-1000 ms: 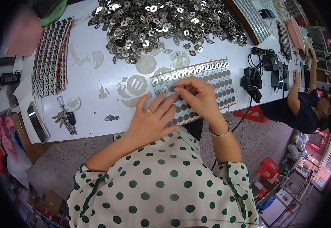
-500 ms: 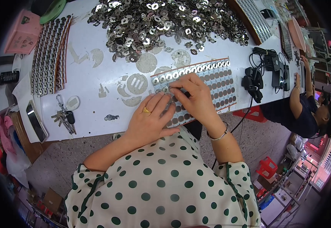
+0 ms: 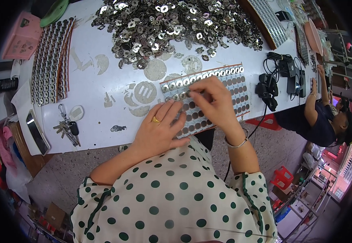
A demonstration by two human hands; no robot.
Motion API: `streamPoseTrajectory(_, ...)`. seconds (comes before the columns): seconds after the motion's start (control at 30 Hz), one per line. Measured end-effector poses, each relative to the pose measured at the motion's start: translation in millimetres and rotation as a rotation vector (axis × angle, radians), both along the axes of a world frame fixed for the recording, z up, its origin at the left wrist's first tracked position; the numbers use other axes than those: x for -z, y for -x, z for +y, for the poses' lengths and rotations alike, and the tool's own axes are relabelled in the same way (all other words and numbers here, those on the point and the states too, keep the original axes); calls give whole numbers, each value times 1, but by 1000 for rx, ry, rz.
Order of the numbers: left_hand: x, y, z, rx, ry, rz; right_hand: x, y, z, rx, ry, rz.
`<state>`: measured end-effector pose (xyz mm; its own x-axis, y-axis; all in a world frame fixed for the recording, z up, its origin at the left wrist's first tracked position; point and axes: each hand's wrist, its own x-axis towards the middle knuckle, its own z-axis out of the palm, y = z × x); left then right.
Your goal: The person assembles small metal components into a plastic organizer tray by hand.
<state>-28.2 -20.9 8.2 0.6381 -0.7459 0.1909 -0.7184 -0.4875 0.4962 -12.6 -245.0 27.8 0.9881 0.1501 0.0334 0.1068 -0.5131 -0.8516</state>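
Observation:
A flat panel (image 3: 240,90) lies before me, with rows of dark round spots. Shiny metal pieces with a diamond-shaped opening fill its far row, and a few sit at the left end of the second row. My left hand (image 3: 158,124), with a gold ring, rests flat across the panel's left end, fingers stretched out near those pieces. Over the second row, my right hand (image 3: 215,100) pinches a small metal piece (image 3: 188,93), mostly hidden by the fingertips. Beyond the panel spreads a large heap of loose metal pieces (image 3: 176,26).
Stacked filled panels (image 3: 51,60) stand at the left beside a pink tray (image 3: 22,34). Keys (image 3: 67,127) and a phone (image 3: 37,131) lie near the left front edge. Black cables and adapters (image 3: 269,91) sit at the right. A person (image 3: 321,117) works farther right.
My right hand has shifted a little to the right along the second row. One more metal piece now shows in that row. My left hand has stayed in place.

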Motion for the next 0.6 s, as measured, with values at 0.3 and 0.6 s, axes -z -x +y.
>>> streamPoseTrajectory(0.3,2,-1,-1,-5,7,-36,8,0,1,10,401,-426)
streamPoseTrajectory(0.6,-5,-8,-2,-119,212,80,5,18,13,290,-125,-99)
